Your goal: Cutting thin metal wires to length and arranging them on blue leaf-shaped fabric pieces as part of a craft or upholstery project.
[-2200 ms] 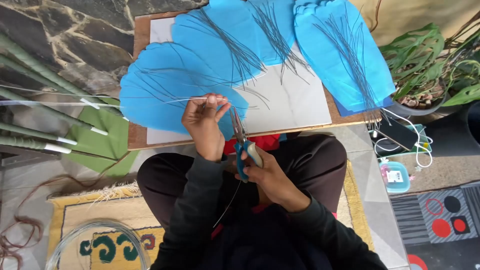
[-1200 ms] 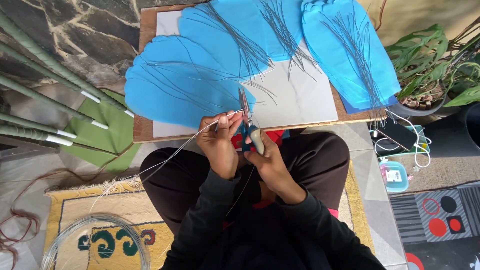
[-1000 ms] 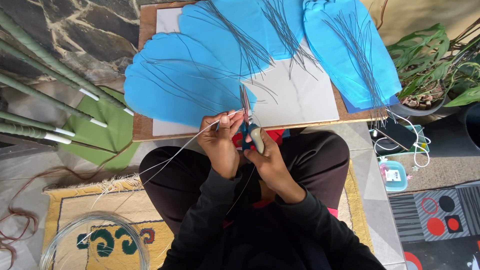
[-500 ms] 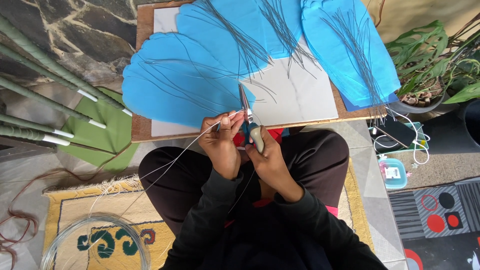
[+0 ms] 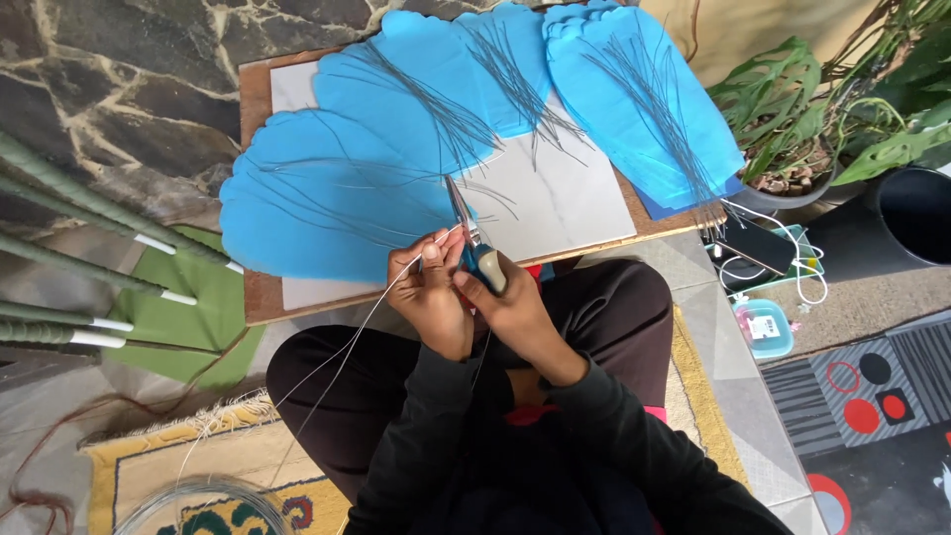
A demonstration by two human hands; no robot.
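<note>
Board-side, hands grip wire (thin) and cutters.

- Ahead of my hands the wooden board is crowded with blue petal sheets and loose wire pieces; only the grey card lies partly bare
- To my left, green-wrapped stems jut in; a thin wire crosses my knee
- To my right, potted plants and a black bin block the way
</note>
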